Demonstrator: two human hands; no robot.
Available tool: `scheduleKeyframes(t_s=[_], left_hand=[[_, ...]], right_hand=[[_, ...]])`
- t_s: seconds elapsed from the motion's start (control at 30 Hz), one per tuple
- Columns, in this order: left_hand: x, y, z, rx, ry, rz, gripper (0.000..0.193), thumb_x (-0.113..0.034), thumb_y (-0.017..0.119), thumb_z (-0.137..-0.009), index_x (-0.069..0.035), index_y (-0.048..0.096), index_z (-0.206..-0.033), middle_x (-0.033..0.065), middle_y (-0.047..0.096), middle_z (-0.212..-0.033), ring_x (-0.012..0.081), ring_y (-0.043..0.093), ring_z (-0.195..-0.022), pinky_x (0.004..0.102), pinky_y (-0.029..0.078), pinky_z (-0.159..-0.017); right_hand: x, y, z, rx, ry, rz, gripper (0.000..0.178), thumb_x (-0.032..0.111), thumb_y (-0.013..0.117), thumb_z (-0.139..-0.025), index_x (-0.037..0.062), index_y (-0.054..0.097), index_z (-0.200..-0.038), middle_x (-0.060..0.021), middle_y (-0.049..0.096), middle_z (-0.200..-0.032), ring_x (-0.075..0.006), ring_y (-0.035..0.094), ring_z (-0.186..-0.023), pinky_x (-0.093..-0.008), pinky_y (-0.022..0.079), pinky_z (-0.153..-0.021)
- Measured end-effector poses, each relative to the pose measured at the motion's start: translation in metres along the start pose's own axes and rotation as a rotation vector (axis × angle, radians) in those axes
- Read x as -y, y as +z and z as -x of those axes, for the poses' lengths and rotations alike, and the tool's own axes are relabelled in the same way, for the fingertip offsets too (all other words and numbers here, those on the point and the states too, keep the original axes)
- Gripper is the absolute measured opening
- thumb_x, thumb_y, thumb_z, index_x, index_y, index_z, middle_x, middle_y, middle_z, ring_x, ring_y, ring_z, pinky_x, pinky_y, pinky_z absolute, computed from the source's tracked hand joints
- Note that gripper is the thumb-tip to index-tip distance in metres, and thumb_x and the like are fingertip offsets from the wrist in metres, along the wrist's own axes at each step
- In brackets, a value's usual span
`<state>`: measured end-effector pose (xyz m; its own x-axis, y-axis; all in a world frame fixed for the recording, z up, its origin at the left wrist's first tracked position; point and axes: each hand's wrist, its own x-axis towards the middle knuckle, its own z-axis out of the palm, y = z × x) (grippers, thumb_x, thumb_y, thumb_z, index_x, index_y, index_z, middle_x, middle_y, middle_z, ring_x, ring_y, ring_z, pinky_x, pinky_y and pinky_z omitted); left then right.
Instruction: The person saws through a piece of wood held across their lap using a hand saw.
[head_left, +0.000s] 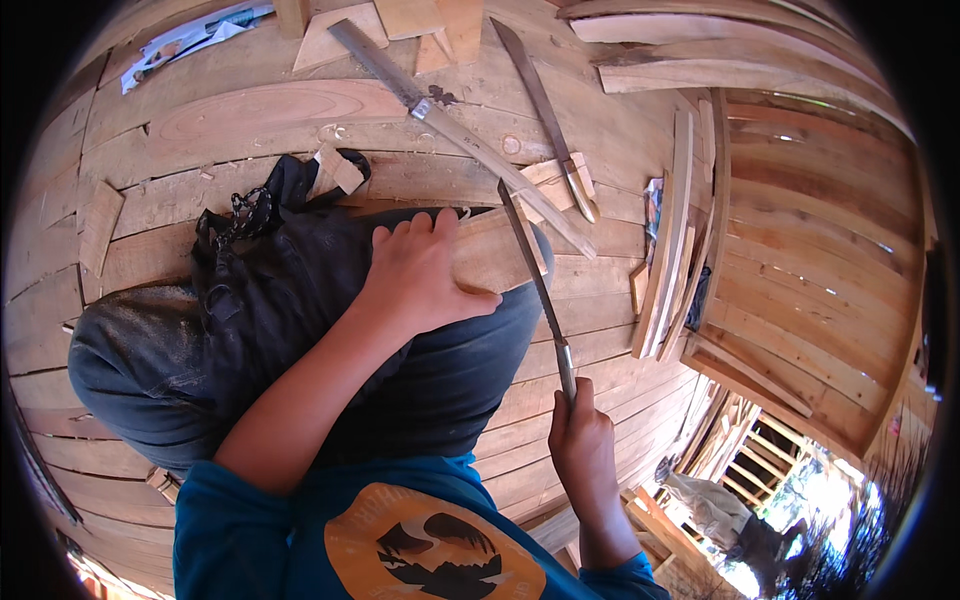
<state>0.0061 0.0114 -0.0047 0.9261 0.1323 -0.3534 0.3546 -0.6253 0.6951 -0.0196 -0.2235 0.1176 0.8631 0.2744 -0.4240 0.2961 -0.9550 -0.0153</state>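
My left hand [425, 275] grips a short wooden block [488, 250] resting on my thigh, fingers over its far side and thumb along its near edge. In my right hand [583, 440], the fingers wrap round the handle of a narrow hand saw [537, 272]. Its long dark blade, seemingly toothed, points away from me and crosses the block's right end; whether it has cut in, I cannot tell. Beyond the block lies a long-handled blade [460, 137], and right of that a machete [540, 105] with its handle toward me.
Dark cloth [285, 240] covers part of my lap. Wood offcuts [340, 38] lie on the plank floor [560, 350]. Long boards [665, 240] lean beside a slatted wooden panel [810, 260] at right. Another person [710, 505] shows at lower right.
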Motion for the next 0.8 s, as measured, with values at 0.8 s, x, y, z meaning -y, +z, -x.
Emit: scheduleKeyframes(t_s=[0.8], left_hand=[[0.017,0.010,-0.008,-0.139,-0.060,0.091,0.094,-0.055,0.083,-0.058,0.006,0.051,-0.123,0.0232,0.064,-0.108,0.0374,0.064,-0.102,0.0517,0.043,-0.090]], right_hand=[[0.013,0.001,-0.044,-0.020,-0.075,0.046,0.014,0.011,0.054,-0.098,0.0037,0.046,-0.108,-0.0238,0.059,-0.059,-0.0440,0.062,-0.057,-0.0521,0.046,-0.047]])
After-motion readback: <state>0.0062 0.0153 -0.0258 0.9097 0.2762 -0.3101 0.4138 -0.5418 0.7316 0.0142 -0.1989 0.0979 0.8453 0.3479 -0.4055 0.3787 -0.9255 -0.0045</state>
